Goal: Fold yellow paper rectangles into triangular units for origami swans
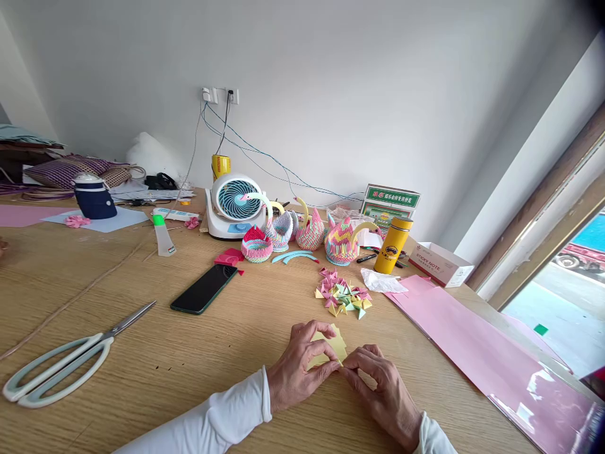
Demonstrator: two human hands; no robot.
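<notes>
My left hand (305, 366) and my right hand (385, 391) meet low in the middle of the view, above the wooden table (227, 366). Their thumbs and fingertips pinch a small piece of yellow paper (341, 363), mostly hidden by the fingers. Just behind my left fingers lie yellow paper slips (336, 342), overlapping and partly covered. Farther back is a pile of folded paper triangles (344, 295) in pink, yellow and pale green.
White-handled scissors (70, 366) and a phone (204, 289) lie to the left. Folded-paper swans (344, 243) stand at the back beside a small fan (236, 202). A yellow flask (393, 246), a sticky-note box (440, 263) and pink sheets (486, 347) occupy the right.
</notes>
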